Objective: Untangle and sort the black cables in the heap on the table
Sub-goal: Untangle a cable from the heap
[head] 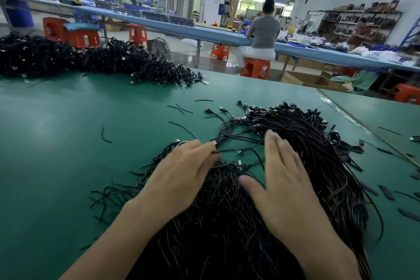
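Here, green table [59,154] bears black cables [313,143]; blue bench [163,27] beyond.

Black cables [295,134], green table [68,143]

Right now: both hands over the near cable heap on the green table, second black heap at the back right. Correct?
Not quite. The head view shows the second heap at the back left of the green table, not the back right. The rest holds: left hand and right hand are both over the near cable heap.
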Action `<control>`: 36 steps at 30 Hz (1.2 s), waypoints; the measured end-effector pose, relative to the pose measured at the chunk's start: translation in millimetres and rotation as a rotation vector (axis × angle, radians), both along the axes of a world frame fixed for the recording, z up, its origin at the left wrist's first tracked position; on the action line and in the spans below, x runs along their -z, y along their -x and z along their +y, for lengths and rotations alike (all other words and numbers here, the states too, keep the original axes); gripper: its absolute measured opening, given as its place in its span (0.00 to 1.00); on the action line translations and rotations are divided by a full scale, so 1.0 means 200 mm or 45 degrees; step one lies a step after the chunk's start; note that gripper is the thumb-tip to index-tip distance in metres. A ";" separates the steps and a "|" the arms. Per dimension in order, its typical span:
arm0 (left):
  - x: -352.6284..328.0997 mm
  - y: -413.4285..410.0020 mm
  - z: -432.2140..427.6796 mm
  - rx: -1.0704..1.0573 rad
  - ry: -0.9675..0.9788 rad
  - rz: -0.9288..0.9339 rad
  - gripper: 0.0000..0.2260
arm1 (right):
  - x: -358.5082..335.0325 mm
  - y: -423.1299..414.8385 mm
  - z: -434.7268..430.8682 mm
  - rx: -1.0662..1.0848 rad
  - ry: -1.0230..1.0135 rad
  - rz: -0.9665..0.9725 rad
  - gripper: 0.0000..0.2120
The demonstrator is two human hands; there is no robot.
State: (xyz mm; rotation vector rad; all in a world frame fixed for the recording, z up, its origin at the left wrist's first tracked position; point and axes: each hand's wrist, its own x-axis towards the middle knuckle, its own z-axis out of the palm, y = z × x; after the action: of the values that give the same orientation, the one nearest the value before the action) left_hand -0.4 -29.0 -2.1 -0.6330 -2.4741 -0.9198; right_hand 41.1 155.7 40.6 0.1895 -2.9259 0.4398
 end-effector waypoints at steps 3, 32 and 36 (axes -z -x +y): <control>0.00 -0.01 0.02 0.082 0.132 0.058 0.11 | -0.02 -0.02 -0.08 -0.316 0.088 0.150 0.37; -0.06 -0.02 0.00 -0.089 -0.038 -0.421 0.26 | 0.06 0.06 0.02 -0.237 0.645 0.133 0.13; -0.11 -0.07 0.01 0.396 -0.410 -0.883 0.30 | 0.05 0.08 0.04 -0.203 0.861 0.327 0.12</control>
State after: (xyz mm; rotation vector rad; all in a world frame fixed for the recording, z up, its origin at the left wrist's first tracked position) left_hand 12.7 -27.6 20.0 -0.6762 -2.7298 -1.8798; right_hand 25.8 163.7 30.6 0.3473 -2.3609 1.2792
